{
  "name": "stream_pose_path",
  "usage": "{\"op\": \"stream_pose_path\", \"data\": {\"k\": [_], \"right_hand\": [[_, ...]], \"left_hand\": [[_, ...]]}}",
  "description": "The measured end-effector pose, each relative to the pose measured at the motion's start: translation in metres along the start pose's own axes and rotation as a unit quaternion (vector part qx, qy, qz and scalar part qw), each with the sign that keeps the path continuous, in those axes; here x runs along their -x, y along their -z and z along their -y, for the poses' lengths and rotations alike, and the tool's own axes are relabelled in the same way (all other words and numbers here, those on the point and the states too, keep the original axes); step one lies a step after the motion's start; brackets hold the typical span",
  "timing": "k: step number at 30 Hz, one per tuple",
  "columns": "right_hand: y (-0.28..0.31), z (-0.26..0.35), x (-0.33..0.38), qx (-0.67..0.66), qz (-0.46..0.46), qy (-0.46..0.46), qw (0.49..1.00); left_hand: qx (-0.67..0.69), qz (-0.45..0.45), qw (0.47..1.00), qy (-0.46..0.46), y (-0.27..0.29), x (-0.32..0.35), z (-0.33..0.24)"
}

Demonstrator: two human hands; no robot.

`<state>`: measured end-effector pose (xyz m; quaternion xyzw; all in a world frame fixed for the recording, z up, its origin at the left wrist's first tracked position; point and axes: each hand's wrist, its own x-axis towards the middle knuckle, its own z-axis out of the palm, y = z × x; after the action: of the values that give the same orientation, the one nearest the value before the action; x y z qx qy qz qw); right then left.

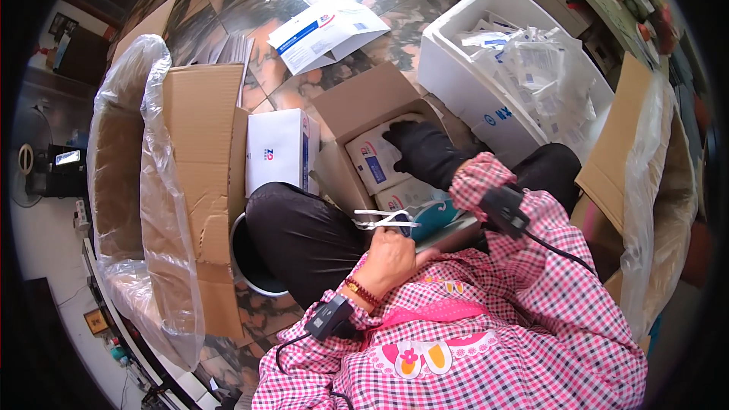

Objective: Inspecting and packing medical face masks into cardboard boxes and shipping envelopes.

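Head view: left hand (391,254) grips white scissors (386,219); gloved right hand (414,144), at one o'clock, lies spread on a packet (373,161). Blades could snag the sleeve (477,178).

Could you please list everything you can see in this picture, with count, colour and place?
Open brown cardboard box of white packets: one, centre.
White foam crate of clear-bagged packets: one, upper right.
White carton: one, left of the box.
Plastic-lined brown cardboard boxes: two, far left and far right.
White and blue flat carton: one, on the floor at the top.
White plastic tool: one, in left hand.
Left hand: bare, grip on tool.
Right hand: black-gloved, on packets.
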<state>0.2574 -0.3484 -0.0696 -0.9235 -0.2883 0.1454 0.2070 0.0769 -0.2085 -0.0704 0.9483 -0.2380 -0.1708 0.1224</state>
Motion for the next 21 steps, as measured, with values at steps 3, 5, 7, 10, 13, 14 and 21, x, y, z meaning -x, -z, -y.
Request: {"op": "stream_pose_path", "data": {"k": [3,5,7,10,13,14,21], "right_hand": [[-0.042,-0.008,-0.029,0.066,-0.018,0.037,0.997],[-0.049,-0.011,-0.033,0.106,-0.023,-0.002,0.994],[-0.046,-0.015,-0.033,0.1,-0.002,-0.007,0.995],[-0.038,-0.017,-0.032,0.088,0.035,-0.024,0.995],[-0.035,-0.01,-0.023,0.11,0.054,-0.044,0.992],[-0.039,-0.008,-0.018,0.111,0.052,-0.044,0.991],[-0.036,0.002,0.039,-0.037,-0.016,-0.078,0.996]], "left_hand": [[0.036,-0.034,0.994,-0.099,-0.008,0.019,0.013],[0.021,-0.041,0.995,-0.088,-0.01,0.022,0.022],[0.007,-0.044,0.997,-0.07,-0.011,0.026,0.03],[0.039,-0.046,0.997,-0.054,-0.008,0.028,0.042],[0.03,-0.06,0.996,-0.053,-0.011,0.029,0.044],[0.02,-0.055,0.997,-0.053,-0.011,0.029,0.044],[0.397,-0.12,0.906,0.077,0.053,0.019,0.034]]}}
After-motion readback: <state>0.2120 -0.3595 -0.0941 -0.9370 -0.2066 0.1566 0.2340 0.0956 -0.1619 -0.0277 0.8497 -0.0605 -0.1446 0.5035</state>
